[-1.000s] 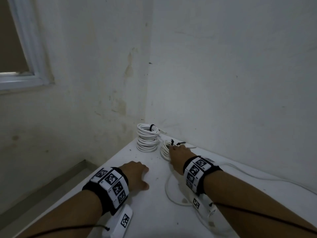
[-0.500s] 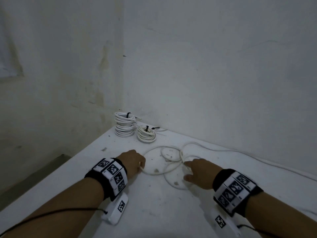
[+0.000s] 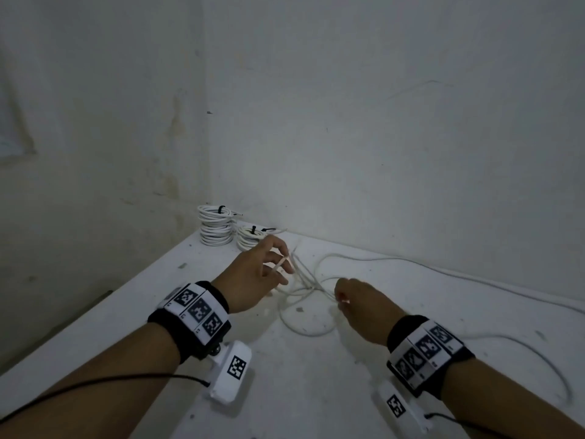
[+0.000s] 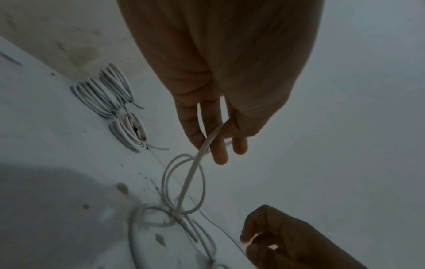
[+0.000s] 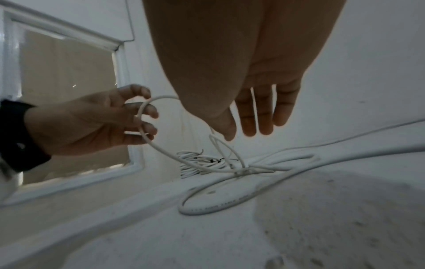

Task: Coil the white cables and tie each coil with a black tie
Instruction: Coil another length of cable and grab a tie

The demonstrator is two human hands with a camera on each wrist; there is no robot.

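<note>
A loose white cable (image 3: 310,334) lies in tangled loops on the white table (image 3: 316,391). My left hand (image 3: 280,264) is raised over the loops and holds a strand of it across its fingers (image 4: 216,145); that strand (image 4: 192,174) runs down to the tangle. Just right of the loops, my right hand (image 3: 340,299) pinches another stretch of the cable between thumb and fingers (image 5: 232,132). In the far corner stand a tall stack of tied coils (image 3: 217,228) and a lower tied coil (image 3: 250,239), each with a black tie (image 3: 221,208).
The cable trails off to the right along the foot of the wall (image 3: 411,137) and curves back across the table at the right. The table's left edge drops to the floor. A window (image 5: 69,91) sits in the left wall.
My right hand has left the low tied coil and come back to the loose cable. Both hands have taken hold of the cable, and the left one has lifted a strand off the table.
</note>
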